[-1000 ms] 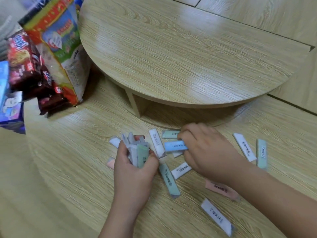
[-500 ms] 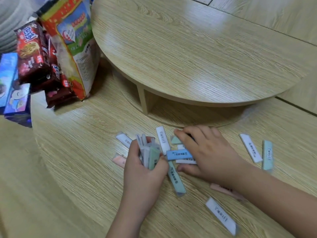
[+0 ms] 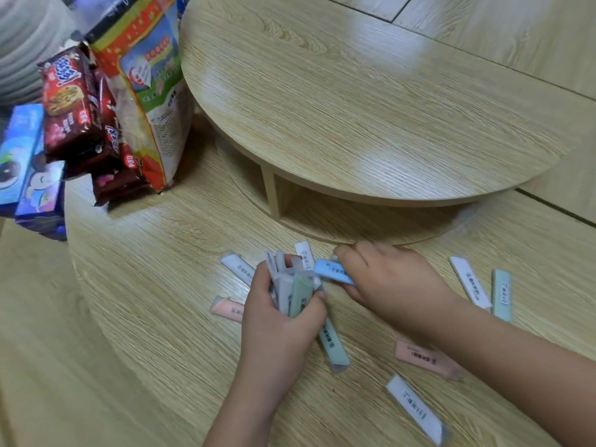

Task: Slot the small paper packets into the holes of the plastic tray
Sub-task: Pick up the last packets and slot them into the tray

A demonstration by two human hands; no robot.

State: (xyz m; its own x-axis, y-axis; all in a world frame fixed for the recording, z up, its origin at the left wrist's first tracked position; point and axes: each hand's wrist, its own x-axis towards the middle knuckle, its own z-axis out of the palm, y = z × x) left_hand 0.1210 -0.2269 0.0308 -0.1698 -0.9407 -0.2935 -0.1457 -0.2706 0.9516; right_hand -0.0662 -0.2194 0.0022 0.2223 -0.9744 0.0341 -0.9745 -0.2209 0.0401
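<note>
Paper packets [image 3: 469,282] look light and bendy, best pinched mid-length; left hand [image 3: 277,321] is gripping a bundle [image 3: 292,287], right hand [image 3: 393,285] is pinching a blue packet [image 3: 332,271].

Right hand [image 3: 393,285] has brought its blue packet [image 3: 332,271] beside the bundle [image 3: 292,287].

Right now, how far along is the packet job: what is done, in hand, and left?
Done: nothing slotted that shows; no tray is in view. In hand: the left hand grips a bundle of packets, the right hand pinches a blue packet. Left: several loose packets lie on the table.
</note>
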